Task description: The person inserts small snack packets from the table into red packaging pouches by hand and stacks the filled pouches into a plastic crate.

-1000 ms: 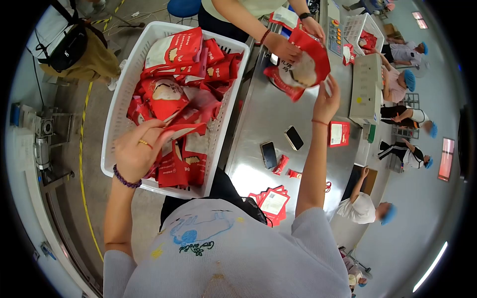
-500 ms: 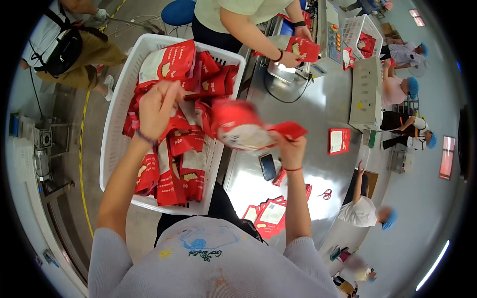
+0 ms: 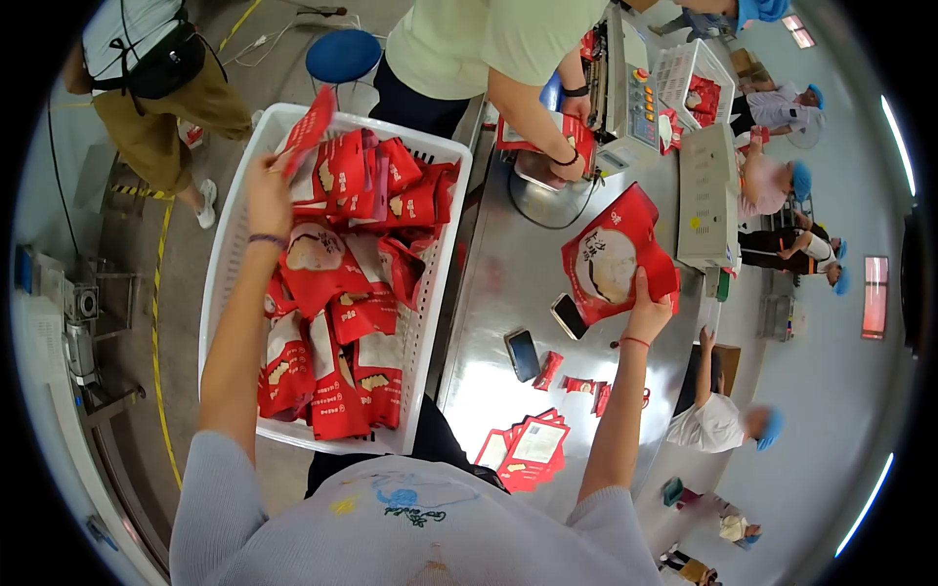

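Note:
My left hand (image 3: 267, 203) grips a red bag (image 3: 311, 129) by its edge above the upper left part of the white basket (image 3: 217, 293). Several red and white bags (image 3: 315, 254) lie heaped in that basket. Over the metal table (image 3: 489, 332), my right hand (image 3: 649, 311) is closed on the lower right edge of a red pouch (image 3: 614, 256), whose pale round front faces up. The pouch hangs near a phone (image 3: 569, 316). A co-worker's hand (image 3: 569, 168) touches another red bag (image 3: 578, 139) beside the machine.
A second phone (image 3: 523, 355), small red packets (image 3: 549, 371) and a fan of red cards (image 3: 535, 441) lie on the table. The sealing machine (image 3: 635, 107) and a beige box (image 3: 705, 195) stand beyond. A blue stool (image 3: 342, 56) is behind the basket.
My left hand has moved up and left and now lifts a bag. My right hand has carried the pouch from the basket's side out over the table. The co-worker's bag has moved back to the machine.

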The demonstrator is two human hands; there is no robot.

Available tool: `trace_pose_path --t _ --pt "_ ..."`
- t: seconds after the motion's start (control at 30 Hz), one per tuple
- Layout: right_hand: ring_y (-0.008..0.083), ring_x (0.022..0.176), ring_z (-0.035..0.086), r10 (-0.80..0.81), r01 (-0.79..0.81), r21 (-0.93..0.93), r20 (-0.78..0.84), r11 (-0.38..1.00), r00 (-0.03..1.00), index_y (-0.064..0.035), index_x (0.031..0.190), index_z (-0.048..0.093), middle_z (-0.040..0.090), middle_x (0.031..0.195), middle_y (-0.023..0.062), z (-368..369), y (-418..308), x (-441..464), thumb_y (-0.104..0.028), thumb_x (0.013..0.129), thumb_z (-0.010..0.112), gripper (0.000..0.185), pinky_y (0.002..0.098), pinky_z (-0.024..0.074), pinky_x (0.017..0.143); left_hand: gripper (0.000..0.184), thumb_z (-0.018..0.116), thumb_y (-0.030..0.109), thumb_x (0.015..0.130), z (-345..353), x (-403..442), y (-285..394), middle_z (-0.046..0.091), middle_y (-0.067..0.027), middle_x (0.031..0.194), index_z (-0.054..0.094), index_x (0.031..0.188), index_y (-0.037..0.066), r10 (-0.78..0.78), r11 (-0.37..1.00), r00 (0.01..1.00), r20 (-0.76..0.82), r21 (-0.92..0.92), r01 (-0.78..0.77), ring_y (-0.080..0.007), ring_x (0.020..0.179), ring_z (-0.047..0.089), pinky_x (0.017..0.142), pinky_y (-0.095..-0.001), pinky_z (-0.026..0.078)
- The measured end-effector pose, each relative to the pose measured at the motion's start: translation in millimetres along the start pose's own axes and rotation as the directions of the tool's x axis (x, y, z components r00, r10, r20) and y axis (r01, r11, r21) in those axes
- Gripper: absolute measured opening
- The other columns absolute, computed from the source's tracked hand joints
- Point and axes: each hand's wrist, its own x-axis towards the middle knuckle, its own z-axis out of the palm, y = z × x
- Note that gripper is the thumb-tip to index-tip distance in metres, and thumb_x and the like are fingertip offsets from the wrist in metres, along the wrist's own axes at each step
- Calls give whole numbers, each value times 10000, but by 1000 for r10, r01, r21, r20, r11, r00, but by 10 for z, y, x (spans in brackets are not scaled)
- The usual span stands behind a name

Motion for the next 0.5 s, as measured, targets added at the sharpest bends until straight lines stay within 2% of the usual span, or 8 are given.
trace_pose_path --t 0.1,0.17,0.2,0.27,0.3,0.37,0.4,0.5 --pt "80 749 606 -3 3 6 -47 1000 999 44 956 711 704 872 29 64 -22 63 -178 850 741 248 234 478 675 398 484 -31 867 -654 -39 -38 599 -165 1154 591 1238 67 -34 998 999 -42 -44 33 -316 1063 575 924 -356 454" --pt "85 760 614 58 -52 91 -56 995 997 39 955 712 708 877 40 133 144 115 -173 847 741 240 235 484 690 375 469 -3 928 -1029 -100 111 613 -175 1184 574 1278 77 -15 997 995 -96 -82 7 -262 1068 608 933 -333 450" --pt "92 764 622 64 -59 85 -58 995 996 33 955 716 712 880 47 167 236 157 -180 839 749 244 238 490 695 375 469 -3 928 -1180 -135 200 613 -175 1184 574 1278 77 -8 996 994 -107 -86 -1 -262 1068 608 933 -333 450" --pt "94 762 623 79 -75 78 -54 994 995 29 959 717 713 883 46 235 258 182 -186 833 755 252 241 492 694 320 442 75 994 -1445 -238 428 634 -191 1153 573 1286 85 -205 951 978 -34 -242 191 -245 1051 632 911 -320 460" --pt "96 760 625 101 -99 62 -45 993 994 25 963 718 714 885 45 262 226 177 -192 827 762 260 243 493 692 320 442 75 994 -1570 -308 516 634 -191 1153 573 1286 85 -200 952 979 -41 -246 184 -245 1051 632 911 -320 460" --pt "88 736 620 70 -62 120 -65 991 995 22 945 723 712 856 33 341 158 150 -198 820 768 256 242 491 679 297 429 142 1022 -1798 -458 682 651 -201 1107 586 1266 80 -247 920 963 112 -284 269 -239 1014 650 877 -312 474" --pt "80 724 615 72 -65 144 -39 987 997 21 932 726 710 836 30 370 181 153 -200 820 768 251 239 490 673 297 429 142 1022 -1901 -528 784 651 -201 1107 586 1266 80 -243 921 964 103 -287 263 -239 1014 650 877 -312 474" --pt "61 693 603 47 -43 178 -22 983 999 21 905 731 704 788 20 453 65 108 -191 824 764 229 232 486 654 283 452 128 1003 -2123 -745 1039 654 -202 1093 599 1237 69 -169 927 938 303 -276 256 -302 1017 648 872 -335 479"
